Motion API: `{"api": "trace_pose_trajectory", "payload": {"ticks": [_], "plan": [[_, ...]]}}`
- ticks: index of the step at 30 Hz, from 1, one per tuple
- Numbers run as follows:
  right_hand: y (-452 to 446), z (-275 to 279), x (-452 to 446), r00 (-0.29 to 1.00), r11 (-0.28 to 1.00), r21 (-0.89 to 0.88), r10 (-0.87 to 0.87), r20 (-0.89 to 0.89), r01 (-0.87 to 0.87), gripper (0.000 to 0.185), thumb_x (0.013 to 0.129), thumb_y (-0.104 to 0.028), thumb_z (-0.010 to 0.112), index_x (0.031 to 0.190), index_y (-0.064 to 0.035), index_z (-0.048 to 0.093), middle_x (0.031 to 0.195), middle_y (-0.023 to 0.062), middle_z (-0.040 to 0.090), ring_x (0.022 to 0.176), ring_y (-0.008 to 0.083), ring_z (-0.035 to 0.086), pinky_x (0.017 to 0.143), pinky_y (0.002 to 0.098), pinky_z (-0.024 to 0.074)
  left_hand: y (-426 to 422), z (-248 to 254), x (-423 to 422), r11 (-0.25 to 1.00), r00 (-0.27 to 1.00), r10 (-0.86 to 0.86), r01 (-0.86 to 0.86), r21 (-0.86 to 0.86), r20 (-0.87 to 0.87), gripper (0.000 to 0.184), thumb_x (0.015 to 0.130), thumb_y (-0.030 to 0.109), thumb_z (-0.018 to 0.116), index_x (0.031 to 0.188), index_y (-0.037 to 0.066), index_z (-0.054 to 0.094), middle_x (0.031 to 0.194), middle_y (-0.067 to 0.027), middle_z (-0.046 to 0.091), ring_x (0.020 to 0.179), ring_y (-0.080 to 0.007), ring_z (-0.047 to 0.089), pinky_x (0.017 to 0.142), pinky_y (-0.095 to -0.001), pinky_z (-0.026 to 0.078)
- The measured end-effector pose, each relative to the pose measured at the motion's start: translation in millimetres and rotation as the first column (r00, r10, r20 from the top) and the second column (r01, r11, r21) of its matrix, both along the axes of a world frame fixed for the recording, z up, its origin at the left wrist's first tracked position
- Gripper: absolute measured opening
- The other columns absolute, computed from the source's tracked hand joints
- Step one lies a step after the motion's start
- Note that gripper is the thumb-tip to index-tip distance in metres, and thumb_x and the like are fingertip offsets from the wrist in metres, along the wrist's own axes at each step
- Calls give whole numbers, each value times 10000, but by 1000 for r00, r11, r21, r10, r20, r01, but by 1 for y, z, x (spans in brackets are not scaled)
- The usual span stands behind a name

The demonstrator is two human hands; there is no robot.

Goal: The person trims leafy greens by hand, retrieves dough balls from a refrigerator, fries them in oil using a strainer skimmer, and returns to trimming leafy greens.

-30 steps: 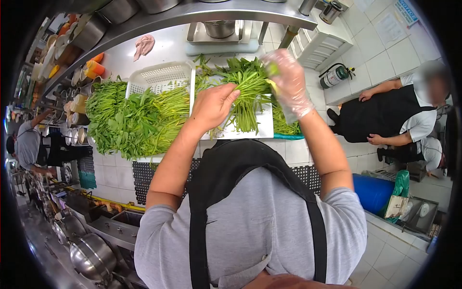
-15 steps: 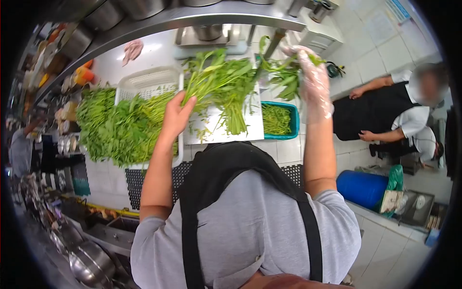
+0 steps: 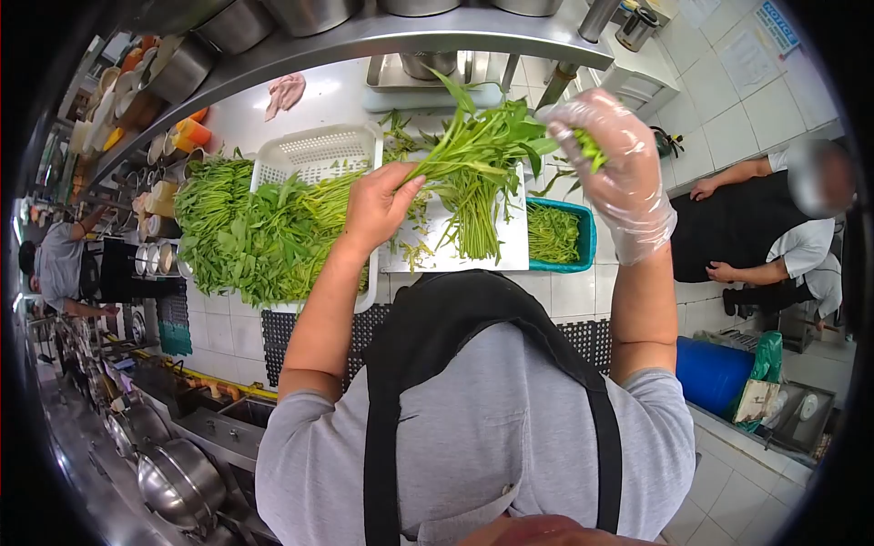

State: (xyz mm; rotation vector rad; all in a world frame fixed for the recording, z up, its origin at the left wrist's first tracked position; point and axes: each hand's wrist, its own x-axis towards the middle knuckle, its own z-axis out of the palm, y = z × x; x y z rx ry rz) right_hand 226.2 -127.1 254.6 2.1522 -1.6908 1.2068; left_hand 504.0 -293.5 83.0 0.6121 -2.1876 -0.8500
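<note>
Bare fingers of my left hand (image 3: 378, 207) are closed around the stems of a bunch of leafy greens (image 3: 473, 150), its leaves pointing right. In a clear plastic glove, my right hand (image 3: 630, 177) is raised beside the leaf tips, fingers curled around a few green leaves (image 3: 590, 150). More long-stemmed greens (image 3: 478, 227) lie beneath on a white board (image 3: 512, 246), with loose bits scattered about. A white perforated basket (image 3: 319, 150) at left is heaped with greens (image 3: 282, 232). Right of the board stands a teal bin (image 3: 590, 238) containing cut stems (image 3: 552, 232).
A metal shelf (image 3: 410, 38) with pots crosses above the work table. A pinkish cloth (image 3: 285, 95) and a metal tray (image 3: 387, 73) lie behind. Co-workers stand at right (image 3: 737, 223) and left (image 3: 77, 264). A blue drum (image 3: 715, 373) is on the floor at right.
My right hand has come closer to the camera, fingers curling around fewer leaves. The bunch in my left hand has swung rightward, away from the basket. The whole view has shifted slightly.
</note>
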Motion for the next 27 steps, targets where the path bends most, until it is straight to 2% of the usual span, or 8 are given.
{"api": "trace_pose_trajectory", "payload": {"ticks": [5, 9, 11, 12, 15, 19, 24, 27], "plan": [[-4, 5, 10, 979, 984, 141, 134, -153, -113, 428, 720, 42, 752, 1122, -99, 792, 1024, 102, 739, 860, 341, 738, 745, 430, 597, 2, 24, -6, 994, 998, 6, 0, -108, 55, 187, 1001, 167, 755, 1130, 35, 784, 978, -154, 772, 837, -354, 741, 728, -414, 570], [-14, -18, 16, 937, 982, 187, 55, -345, 11, 392, 781, 3, 743, 1156, -104, 774, 1123, 104, 737, 940, 328, 749, 786, 459, 592, 4, 25, -9, 990, 999, -18, 24, -136, 45, 196, 992, 164, 771, 1123, 19, 782, 966, -162, 773, 827, -355, 745, 732, -416, 577], [-25, -29, 19, 890, 995, 64, 96, -445, -75, 338, 847, -74, 713, 1173, -132, 774, 1164, 82, 743, 966, 312, 745, 822, 446, 592, 5, 24, -11, 991, 998, -30, 38, -131, 59, 197, 992, 168, 771, 1124, 22, 783, 970, -161, 773, 831, -355, 746, 735, -415, 579], [-28, -33, 22, 859, 993, 112, 81, -505, -28, 195, 896, -173, 709, 1072, -118, 772, 1145, 77, 748, 1009, 297, 743, 897, 446, 599, 7, 24, -11, 989, 996, -47, 57, -134, 75, 198, 993, 172, 771, 1124, 25, 783, 974, -161, 773, 835, -355, 747, 739, -414, 582], [-37, -46, 18, 856, 981, 192, 126, -502, -31, 199, 891, -163, 712, 1073, -110, 772, 1172, 80, 752, 1014, 308, 750, 887, 452, 603, 10, 22, -14, 991, 996, -52, 61, -118, 78, 215, 1009, 252, 745, 1133, 81, 787, 989, -138, 768, 875, -374, 740, 731, -456, 577], [-37, -55, 9, 888, 971, 155, 229, -399, -181, 311, 798, -116, 753, 1108, -90, 760, 1143, 107, 751, 946, 337, 742, 820, 466, 594, 15, 17, -11, 996, 995, -66, 70, -55, 71, 211, 1010, 195, 748, 1134, 27, 776, 986, -170, 764, 850, -360, 741, 747, -417, 572], [-30, -65, 23, 872, 960, 266, 202, -445, -86, 336, 764, -80, 744, 1099, -85, 726, 899, 106, 649, 849, 345, 698, 739, 489, 560, 22, 1, -20, 996, 992, -79, 82, -24, 97, 244, 1052, 272, 696, 1089, 37, 750, 930, -179, 725, 848, -403, 704, 741, -478, 543], [-29, -78, 27, 863, 963, 255, 202, -462, -89, 350, 769, -77, 741, 1119, -88, 729, 952, 118, 682, 878, 346, 713, 749, 474, 570, 30, 2, -18, 996, 983, -76, 84, -41, 168, 289, 1076, 343, 651, 1041, 62, 710, 921, -179, 712, 878, -429, 695, 759, -535, 531]]}}
